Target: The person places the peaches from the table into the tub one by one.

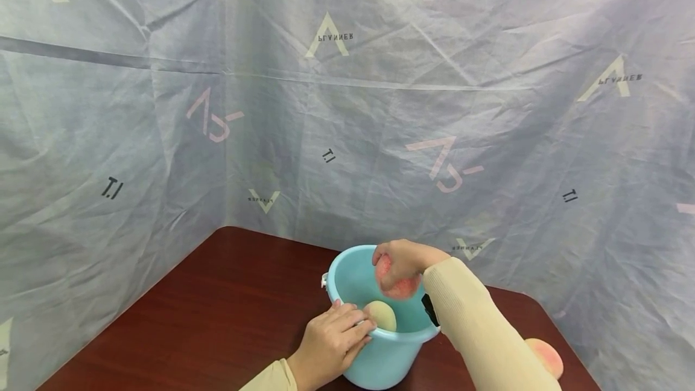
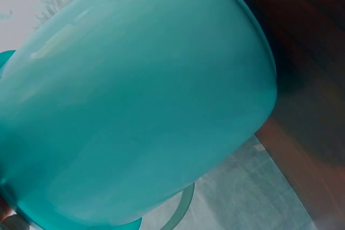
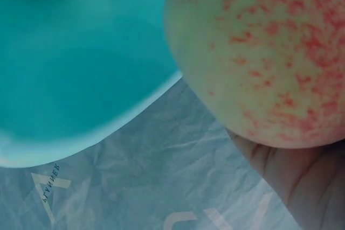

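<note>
A light blue bucket [image 1: 382, 362] stands upright on the table. The left hand [image 1: 330, 343] grips its near rim, fingers bent over the edge; the bucket's outer wall [image 2: 140, 90] fills most of the left wrist view. Over the bucket's mouth, the right hand [image 1: 404, 258] holds a red-speckled peach [image 1: 403, 288]. Up close in the right wrist view, that peach [image 3: 259, 63] is pale green with red flecks, the palm behind it. Inside the bucket, by the left fingers, shows a pale yellow-green round fruit [image 1: 382, 316], partly hidden by the near rim.
Another pink and yellow peach [image 1: 547, 357] lies on the dark red-brown table [image 1: 217, 312], right of the right sleeve and near the table's edge. The bucket's handle [image 2: 183, 208] hangs on its far side. Grey printed cloth [image 1: 380, 107] hangs behind and left of the table.
</note>
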{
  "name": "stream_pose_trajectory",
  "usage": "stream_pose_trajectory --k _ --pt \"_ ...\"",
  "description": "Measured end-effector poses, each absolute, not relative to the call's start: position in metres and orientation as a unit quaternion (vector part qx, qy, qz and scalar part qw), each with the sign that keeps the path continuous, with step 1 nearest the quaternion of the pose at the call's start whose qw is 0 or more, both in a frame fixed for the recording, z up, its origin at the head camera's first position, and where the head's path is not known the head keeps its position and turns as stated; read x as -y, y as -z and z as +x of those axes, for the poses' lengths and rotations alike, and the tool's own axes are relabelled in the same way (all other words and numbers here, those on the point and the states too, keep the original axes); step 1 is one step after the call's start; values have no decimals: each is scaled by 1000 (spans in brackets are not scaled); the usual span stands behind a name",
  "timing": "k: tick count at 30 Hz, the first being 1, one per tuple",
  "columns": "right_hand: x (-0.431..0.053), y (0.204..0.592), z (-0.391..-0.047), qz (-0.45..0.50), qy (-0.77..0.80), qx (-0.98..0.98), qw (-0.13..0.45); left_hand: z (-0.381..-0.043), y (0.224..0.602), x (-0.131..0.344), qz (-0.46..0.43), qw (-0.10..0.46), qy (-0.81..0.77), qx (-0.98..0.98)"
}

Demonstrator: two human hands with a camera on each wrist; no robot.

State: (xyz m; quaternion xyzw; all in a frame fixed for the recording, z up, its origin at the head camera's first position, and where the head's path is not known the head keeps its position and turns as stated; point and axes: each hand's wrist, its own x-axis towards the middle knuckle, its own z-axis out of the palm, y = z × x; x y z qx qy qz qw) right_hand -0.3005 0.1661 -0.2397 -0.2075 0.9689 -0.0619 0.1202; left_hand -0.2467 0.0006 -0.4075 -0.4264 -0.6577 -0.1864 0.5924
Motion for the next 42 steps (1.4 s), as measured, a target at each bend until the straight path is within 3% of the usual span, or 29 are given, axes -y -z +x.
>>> stream_pose_trajectory --k 24,31,42 --pt "-155 242 -309 -151 68 -976 143 -249 407 -3 -430 592 195 653" --pt "-158 242 -312 -186 38 -974 123 -247 408 -3 -428 585 198 660" --pt "-181 247 -309 -158 51 -979 115 -248 406 -2 -430 593 189 654"
